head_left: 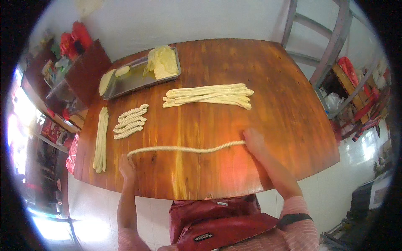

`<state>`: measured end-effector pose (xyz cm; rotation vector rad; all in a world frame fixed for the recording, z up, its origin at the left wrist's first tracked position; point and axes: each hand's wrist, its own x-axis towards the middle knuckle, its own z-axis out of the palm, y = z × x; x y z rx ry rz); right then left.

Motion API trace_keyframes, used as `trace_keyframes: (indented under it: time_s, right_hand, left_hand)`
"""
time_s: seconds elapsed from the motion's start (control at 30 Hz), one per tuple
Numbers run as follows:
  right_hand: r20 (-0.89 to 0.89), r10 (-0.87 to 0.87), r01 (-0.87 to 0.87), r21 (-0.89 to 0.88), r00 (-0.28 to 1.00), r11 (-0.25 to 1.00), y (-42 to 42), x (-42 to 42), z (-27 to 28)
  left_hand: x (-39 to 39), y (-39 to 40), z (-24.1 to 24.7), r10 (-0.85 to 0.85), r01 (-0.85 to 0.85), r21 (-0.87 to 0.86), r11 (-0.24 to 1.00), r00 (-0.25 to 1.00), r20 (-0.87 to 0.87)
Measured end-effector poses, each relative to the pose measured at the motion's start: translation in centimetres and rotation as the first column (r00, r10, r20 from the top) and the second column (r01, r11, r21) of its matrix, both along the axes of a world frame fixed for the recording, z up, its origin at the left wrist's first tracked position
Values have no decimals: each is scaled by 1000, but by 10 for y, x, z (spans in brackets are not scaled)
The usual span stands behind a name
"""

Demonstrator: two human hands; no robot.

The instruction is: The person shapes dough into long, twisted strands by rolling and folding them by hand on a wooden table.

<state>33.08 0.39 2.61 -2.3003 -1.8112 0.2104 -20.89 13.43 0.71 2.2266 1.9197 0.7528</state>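
Note:
A long twisted rope of pale dough (185,149) stretches across the near part of the table, curving slightly. Its left end runs into my left hand (127,168), near the front left of the table, and that tip is hidden by the fingers. My right hand (255,142) covers the other end on the tabletop; its fingers are blurred. Left of the rope lies a folded, tightly twisted dough piece (130,122) in several zigzag turns. Beside it is a bundle of straight dough strands (101,141). Farther back, more long dough strands (207,95) lie side by side in a pile.
A metal tray (135,84) at the back left holds dough under clear plastic (163,61), with a small dough piece (122,71) at its left. Past the table's right side stands a grey metal ladder-like frame (329,47). The wooden table's (282,125) curved front edge is close to my body.

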Motion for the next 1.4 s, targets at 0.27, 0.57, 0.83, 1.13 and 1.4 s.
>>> trace_keyframes:
  time_s: [0.27,0.57,0.83,1.13,1.4]
  right_hand:
    - [123,214,-247,486,969,838,-30,-11,-19]
    - [-106,81,-56,221,991,974,-124,-37,-13]
    - [169,178,-211,207,969,955,-65,-13,-14]
    - [25,-3,0,129,1000,992,-84,-58,4]
    - [-399,94,133,507,912,852,-34,0,-33]
  left_hand:
    - [20,-12,12,70,-115,-231,966,978,-195]
    - [7,9,-15,-149,111,-148,983,948,-281]
    - [13,2,0,-231,194,-155,969,933,-276]
    - [-6,-6,-17,-216,180,-153,972,938,-269]
    - [14,-26,-14,-301,324,36,945,909,-288]
